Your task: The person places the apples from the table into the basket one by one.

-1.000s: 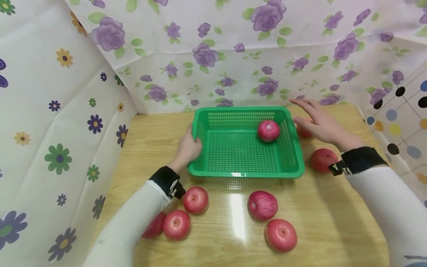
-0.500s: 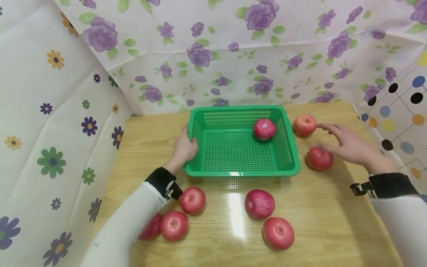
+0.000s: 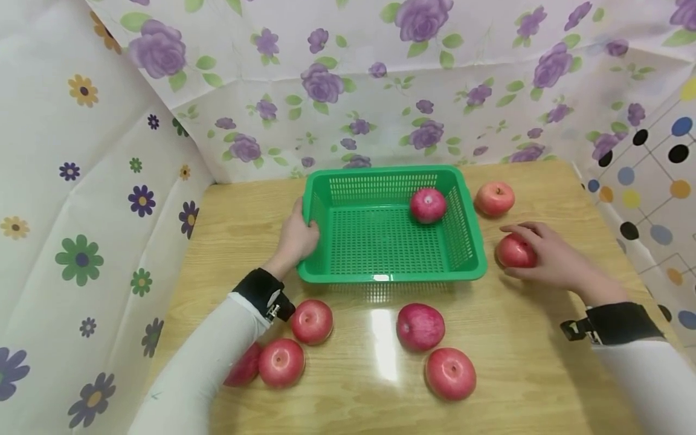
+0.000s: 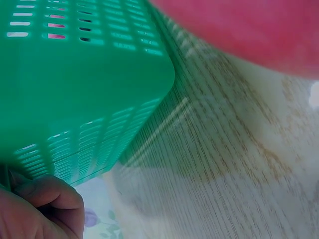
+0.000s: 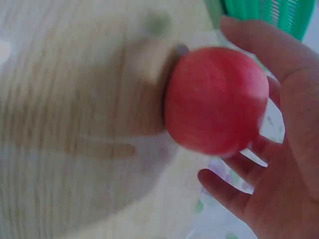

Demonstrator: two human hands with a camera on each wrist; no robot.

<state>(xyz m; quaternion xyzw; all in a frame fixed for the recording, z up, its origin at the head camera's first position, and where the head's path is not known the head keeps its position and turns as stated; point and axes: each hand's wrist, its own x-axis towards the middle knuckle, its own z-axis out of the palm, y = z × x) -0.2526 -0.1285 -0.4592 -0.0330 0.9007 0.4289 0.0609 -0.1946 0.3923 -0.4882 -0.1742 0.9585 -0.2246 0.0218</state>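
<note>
A green plastic basket (image 3: pixel 311 260) with slotted walls stands on the table, one red apple (image 3: pixel 428 206) inside near its right end. My left hand (image 3: pixel 298 239) grips the basket's left rim; in the left wrist view its curled fingers (image 4: pixel 55 196) show at the basket wall. To the right of the basket, my right hand (image 3: pixel 557 264) is spread around another red apple (image 3: pixel 513 251). The right wrist view shows this apple (image 5: pixel 217 102) between thumb and fingers, the thumb standing off its surface. Behind it sits a lighter apple (image 3: pixel 495 199).
Several more apples lie in front of the basket: a dark red one (image 3: pixel 420 327) and a red one (image 3: pixel 451 374) toward the right, and a red apple (image 3: pixel 312 322) near my left wrist with others beside it. Flowered sheets (image 3: pixel 375 109) hang at the back and sides of the wooden table (image 3: pixel 522 374).
My right hand has come away from the basket's far right corner, moved toward me, and lowered around the nearer right-hand apple. My left hand has kept hold of the basket rim.
</note>
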